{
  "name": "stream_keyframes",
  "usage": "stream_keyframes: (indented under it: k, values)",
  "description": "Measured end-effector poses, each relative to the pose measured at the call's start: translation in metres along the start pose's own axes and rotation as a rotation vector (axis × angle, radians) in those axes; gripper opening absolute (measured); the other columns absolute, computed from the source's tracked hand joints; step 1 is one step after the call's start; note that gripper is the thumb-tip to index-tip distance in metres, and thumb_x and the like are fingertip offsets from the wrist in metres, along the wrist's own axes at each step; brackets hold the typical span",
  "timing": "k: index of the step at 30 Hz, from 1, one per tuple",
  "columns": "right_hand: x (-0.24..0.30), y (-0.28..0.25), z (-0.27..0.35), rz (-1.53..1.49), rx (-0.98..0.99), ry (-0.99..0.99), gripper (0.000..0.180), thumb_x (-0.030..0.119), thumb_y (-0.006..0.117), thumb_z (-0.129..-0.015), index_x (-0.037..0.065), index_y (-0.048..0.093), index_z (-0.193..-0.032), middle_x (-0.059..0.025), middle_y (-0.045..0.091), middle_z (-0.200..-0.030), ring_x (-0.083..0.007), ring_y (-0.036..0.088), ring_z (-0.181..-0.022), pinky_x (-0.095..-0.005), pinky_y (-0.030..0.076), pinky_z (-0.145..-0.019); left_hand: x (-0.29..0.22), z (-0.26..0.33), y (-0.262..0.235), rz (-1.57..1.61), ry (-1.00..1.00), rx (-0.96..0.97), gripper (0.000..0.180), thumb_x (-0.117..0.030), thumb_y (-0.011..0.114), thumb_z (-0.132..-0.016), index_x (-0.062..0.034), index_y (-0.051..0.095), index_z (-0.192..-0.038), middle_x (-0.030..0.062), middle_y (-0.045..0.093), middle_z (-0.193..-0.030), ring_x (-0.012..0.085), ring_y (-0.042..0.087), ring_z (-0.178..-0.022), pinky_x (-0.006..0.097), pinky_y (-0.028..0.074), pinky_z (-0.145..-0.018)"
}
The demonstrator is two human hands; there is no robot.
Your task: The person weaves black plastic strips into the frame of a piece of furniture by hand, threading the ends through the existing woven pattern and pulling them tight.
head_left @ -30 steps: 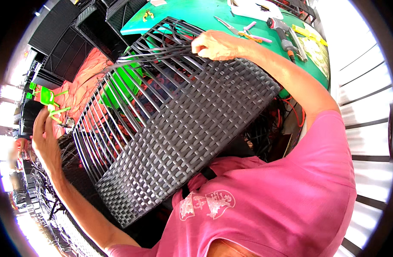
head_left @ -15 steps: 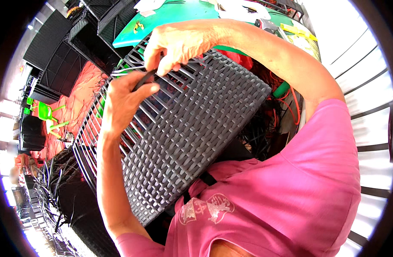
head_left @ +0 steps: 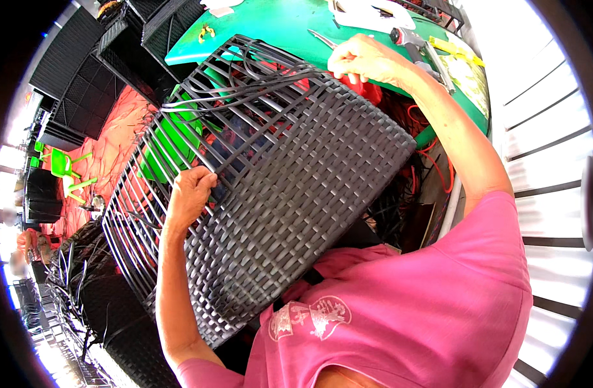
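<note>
Hands moved apart since half a second ago: the left hand (head_left: 192, 194) is now lying lower on the weave edge, and the right hand (head_left: 364, 59) is now reaching out to the far corner.

Item: a dark woven wicker panel (head_left: 296, 194) on a bar frame, tilting across the person's lap against the pink shirt (head_left: 426, 310), its far end lying against the green table (head_left: 277, 26). The left fingers are curling together around loose dark strands (head_left: 245, 97) where the weave is ending and bare bars are beginning. The right fingers are bunching closed at the panel's top corner; what they are pinching cannot be told. A grey tool (head_left: 416, 42) is lying on the table just beyond the right hand. A green chair (head_left: 64, 165) is standing well apart on the red floor.
</note>
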State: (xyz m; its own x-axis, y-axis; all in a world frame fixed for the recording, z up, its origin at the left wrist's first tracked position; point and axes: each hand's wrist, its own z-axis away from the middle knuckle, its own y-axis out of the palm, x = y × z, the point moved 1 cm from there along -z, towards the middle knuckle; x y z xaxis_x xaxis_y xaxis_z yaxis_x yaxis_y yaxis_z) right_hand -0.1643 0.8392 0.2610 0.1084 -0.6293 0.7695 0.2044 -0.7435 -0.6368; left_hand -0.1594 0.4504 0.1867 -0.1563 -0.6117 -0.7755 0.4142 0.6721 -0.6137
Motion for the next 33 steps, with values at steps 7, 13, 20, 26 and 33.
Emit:
stream_keyframes:
  k: [7, 13, 20, 26, 33]
  values:
    - [0.09, 0.064, -0.007, 0.065, 0.01, -0.497, 0.026, 0.027, 0.055, -0.084, 0.003, 0.062, -0.091, -0.013, 0.06, -0.071, -0.0221, 0.057, -0.065, -0.0333, 0.044, -0.063, -0.072, 0.018, -0.029, -0.009, 0.172, -0.043, 0.016, -0.009, 0.053, -0.087, -0.0012, 0.056, -0.074, -0.0039, 0.042, -0.054, 0.0037, 0.037, -0.048, 0.022, 0.028, -0.044]
    - [0.104, 0.107, -0.043, -0.1, 0.042, -0.669, 0.03, 0.028, 0.061, -0.083, 0.002, 0.062, -0.097, -0.0128, 0.062, -0.079, -0.0189, 0.059, -0.072, -0.0316, 0.045, -0.067, -0.125, 0.028, -0.04, -0.073, 0.248, -0.188, 0.015, -0.01, 0.057, -0.086, 0.0004, 0.059, -0.075, -0.0041, 0.046, -0.056, 0.0033, 0.038, -0.052, 0.023, 0.032, -0.048]
    - [0.05, 0.067, 0.013, 0.645, -0.141, -0.567, 0.013, 0.012, 0.057, -0.079, 0.001, 0.063, -0.083, -0.0102, 0.061, -0.083, -0.0276, 0.058, -0.075, -0.0354, 0.047, -0.07, -0.059, 0.044, -0.023, -0.805, 0.542, -0.804, 0.02, -0.005, 0.065, -0.072, -0.002, 0.062, -0.092, 0.0145, 0.062, -0.093, 0.0308, 0.058, -0.089, 0.04, 0.045, -0.079]
    - [0.01, 0.1, 0.024, 0.812, -0.196, -0.622, 0.023, 0.013, 0.058, -0.079, 0.004, 0.064, -0.099, -0.0076, 0.057, -0.106, -0.0232, 0.049, -0.103, -0.0371, 0.04, -0.086, -0.035, 0.07, 0.054, -0.665, 0.34, -0.391, 0.04, -0.022, 0.063, -0.08, 0.0038, 0.056, -0.11, 0.0167, 0.054, -0.118, 0.0339, 0.046, -0.112, 0.045, 0.035, -0.094]
    - [0.012, 0.109, 0.029, 0.88, -0.231, -0.595, 0.035, 0.029, 0.062, -0.081, 0.002, 0.063, -0.102, -0.0098, 0.057, -0.11, -0.0261, 0.048, -0.106, -0.0384, 0.038, -0.087, -0.025, 0.086, 0.063, -0.67, 0.236, -0.265, 0.07, -0.046, 0.053, -0.083, 0.0024, 0.038, -0.131, 0.0201, 0.038, -0.134, 0.0387, 0.029, -0.128, 0.049, 0.019, -0.107]
